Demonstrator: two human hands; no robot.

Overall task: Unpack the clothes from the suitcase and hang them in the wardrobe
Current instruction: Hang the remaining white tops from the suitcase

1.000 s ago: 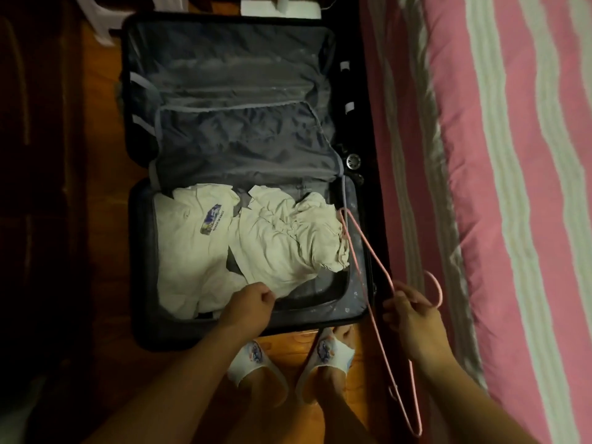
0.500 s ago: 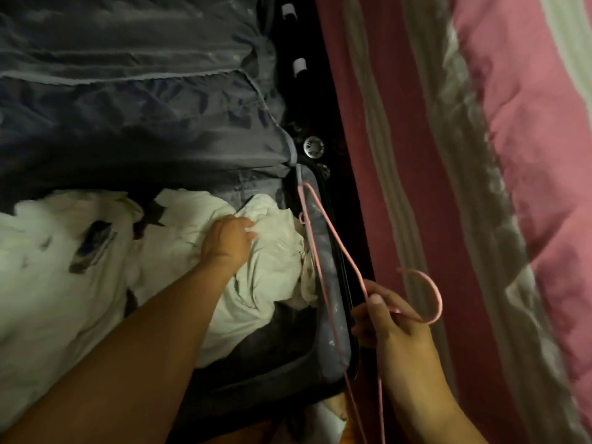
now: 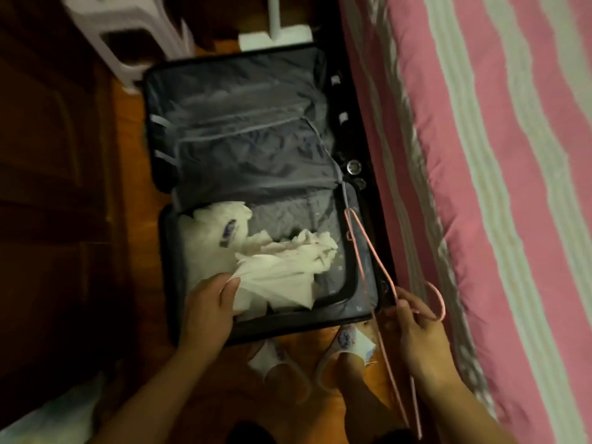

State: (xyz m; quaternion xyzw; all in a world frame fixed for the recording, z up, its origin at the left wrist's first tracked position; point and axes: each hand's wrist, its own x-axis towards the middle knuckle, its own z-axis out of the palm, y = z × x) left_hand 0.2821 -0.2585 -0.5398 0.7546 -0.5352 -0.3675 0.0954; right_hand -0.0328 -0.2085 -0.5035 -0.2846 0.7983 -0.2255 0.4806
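Observation:
An open dark suitcase point(image 3: 166, 251) lies on the wooden floor beside the bed. In its near half lie white clothes: a white shirt with a blue logo point(image 3: 211, 248) on the left, and a crumpled white garment point(image 3: 288, 267) stretched toward the near edge. My left hand point(image 3: 208, 309) grips that crumpled garment at its near left corner. My right hand point(image 3: 413, 325) holds a pink wire hanger point(image 3: 365, 254) by the neck below its hook, to the right of the suitcase. The far half of the suitcase shows only grey lining.
A bed with a pink and pale striped cover point(image 3: 496, 187) runs along the right. A white plastic stool point(image 3: 128, 36) and a white stand base point(image 3: 275, 36) sit beyond the suitcase. My feet in white slippers point(image 3: 349, 344) stand at its near edge. Dark wooden furniture point(image 3: 48, 187) fills the left.
The camera has pulled back from the suitcase. My left hand has moved from the middle of the crumpled garment to its near corner and drawn it toward me. The hanger stays in my right hand.

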